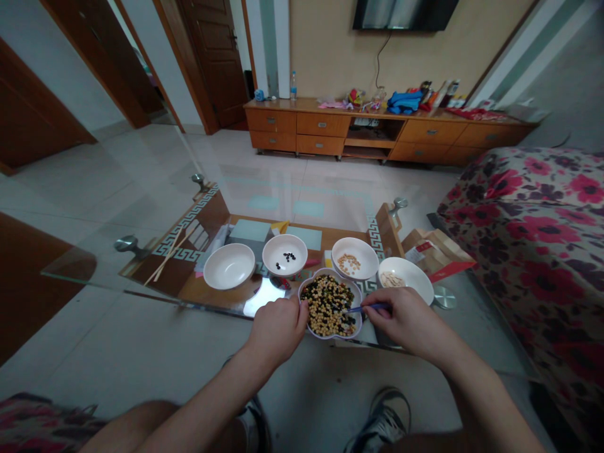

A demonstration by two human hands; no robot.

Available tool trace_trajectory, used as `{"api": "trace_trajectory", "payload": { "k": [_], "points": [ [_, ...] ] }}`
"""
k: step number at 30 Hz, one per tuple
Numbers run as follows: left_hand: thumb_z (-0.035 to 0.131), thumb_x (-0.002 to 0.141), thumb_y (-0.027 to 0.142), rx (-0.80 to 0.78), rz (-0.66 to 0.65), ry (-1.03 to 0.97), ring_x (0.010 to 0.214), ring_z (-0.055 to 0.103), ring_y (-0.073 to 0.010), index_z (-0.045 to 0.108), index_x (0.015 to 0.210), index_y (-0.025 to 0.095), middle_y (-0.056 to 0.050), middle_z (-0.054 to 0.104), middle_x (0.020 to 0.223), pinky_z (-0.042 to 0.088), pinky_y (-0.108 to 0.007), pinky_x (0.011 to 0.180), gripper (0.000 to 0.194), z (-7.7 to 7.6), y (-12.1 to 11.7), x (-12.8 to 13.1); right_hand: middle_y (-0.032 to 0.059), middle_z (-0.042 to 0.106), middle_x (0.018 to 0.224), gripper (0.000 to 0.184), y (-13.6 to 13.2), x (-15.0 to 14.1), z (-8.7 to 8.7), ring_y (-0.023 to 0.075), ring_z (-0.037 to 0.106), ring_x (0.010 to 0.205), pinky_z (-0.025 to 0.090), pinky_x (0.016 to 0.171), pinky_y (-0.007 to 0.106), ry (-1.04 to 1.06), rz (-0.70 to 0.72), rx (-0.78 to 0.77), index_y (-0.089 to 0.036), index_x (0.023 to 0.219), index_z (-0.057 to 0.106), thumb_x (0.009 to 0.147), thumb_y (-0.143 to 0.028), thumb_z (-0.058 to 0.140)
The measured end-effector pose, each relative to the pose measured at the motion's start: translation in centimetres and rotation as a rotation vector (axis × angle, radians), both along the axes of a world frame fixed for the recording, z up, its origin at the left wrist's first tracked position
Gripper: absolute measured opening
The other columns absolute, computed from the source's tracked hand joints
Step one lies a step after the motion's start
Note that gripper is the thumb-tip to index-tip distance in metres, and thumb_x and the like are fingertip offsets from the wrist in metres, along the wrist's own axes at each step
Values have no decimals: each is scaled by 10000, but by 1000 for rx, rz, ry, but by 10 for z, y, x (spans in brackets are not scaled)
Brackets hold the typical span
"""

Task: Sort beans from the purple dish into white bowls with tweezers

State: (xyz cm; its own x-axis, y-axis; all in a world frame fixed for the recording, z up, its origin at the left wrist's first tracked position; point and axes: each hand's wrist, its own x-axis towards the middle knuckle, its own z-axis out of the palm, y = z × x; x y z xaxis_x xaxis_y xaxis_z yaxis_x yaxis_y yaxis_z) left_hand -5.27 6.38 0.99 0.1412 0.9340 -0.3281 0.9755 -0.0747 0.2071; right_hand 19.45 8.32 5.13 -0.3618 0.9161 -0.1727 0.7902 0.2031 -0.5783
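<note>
A lobed, flower-shaped dish (325, 272) holds a dense mix of yellow and black beans (328, 305). My left hand (278, 330) grips the dish's left rim. My right hand (406, 318) pinches a slim blue tool (368, 308), whose tip reaches into the beans. Beyond the dish stand several white bowls: one bare bowl (229, 266), one with a few black beans (284, 255), one with pale yellow beans (353, 258), and one with pale flat seeds (404, 280).
Everything stands on a glass-topped table (94, 270) with a wooden lower shelf. Chopsticks (165, 264) lie left of the bowls. A cardboard box (436, 251) sits at the right, beside a floral sofa (533, 251). My knees and shoes show below.
</note>
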Motion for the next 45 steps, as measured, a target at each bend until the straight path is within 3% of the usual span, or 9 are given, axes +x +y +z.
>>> {"api": "trace_trajectory", "payload": {
  "k": [8,13,16,20,23,30,38,45],
  "points": [
    [224,1054,438,-11,6,8,900,730,-286,697,1040,163,-145,760,967,537,-402,802,547,0,0,0,10,631,583,273,1,2,3,139,508,515,362,521,257,24,-77,161,-179,877,800,894,-317,565],
    [235,1052,438,0,4,3,891,734,-289,696,1039,162,-143,763,963,540,-399,791,537,0,0,0,27,672,612,306,3,13,5,154,564,514,387,521,265,4,-247,357,-187,918,798,893,-386,566],
    [235,1053,443,10,5,2,879,737,-293,693,1026,169,-136,765,947,542,-405,776,534,-1,0,-1,58,715,670,320,3,23,7,198,643,591,411,562,288,-115,-380,442,-207,936,799,890,-413,559],
    [230,1054,438,1,4,6,890,737,-293,693,1014,173,-132,765,957,541,-412,785,534,-1,0,0,105,743,729,357,2,30,10,273,674,655,374,550,325,-366,-596,411,-230,1008,803,891,-447,545],
    [231,1054,445,-2,5,3,893,736,-289,694,1021,168,-139,764,958,539,-404,786,541,-1,0,0,135,745,750,387,1,33,12,275,645,607,338,513,328,-477,-686,380,-226,1043,807,893,-461,538],
    [222,1054,451,5,6,3,865,735,-283,691,1020,166,-136,761,935,529,-388,763,551,-2,0,0,145,701,662,357,1,41,7,220,552,459,329,444,324,-529,-727,437,-221,938,836,867,-445,567],
    [226,1052,446,14,2,1,864,737,-289,695,1024,170,-141,762,941,537,-401,764,546,-3,0,-1,219,707,732,446,0,42,13,304,611,515,360,458,373,-570,-814,362,-195,1045,826,884,-484,527],
    [222,1050,454,2,7,4,869,734,-287,695,1024,168,-137,759,935,534,-394,770,553,-3,0,0,177,705,731,432,0,35,21,291,651,592,351,494,345,-555,-859,317,-220,1086,819,888,-467,525]
  ]
}}
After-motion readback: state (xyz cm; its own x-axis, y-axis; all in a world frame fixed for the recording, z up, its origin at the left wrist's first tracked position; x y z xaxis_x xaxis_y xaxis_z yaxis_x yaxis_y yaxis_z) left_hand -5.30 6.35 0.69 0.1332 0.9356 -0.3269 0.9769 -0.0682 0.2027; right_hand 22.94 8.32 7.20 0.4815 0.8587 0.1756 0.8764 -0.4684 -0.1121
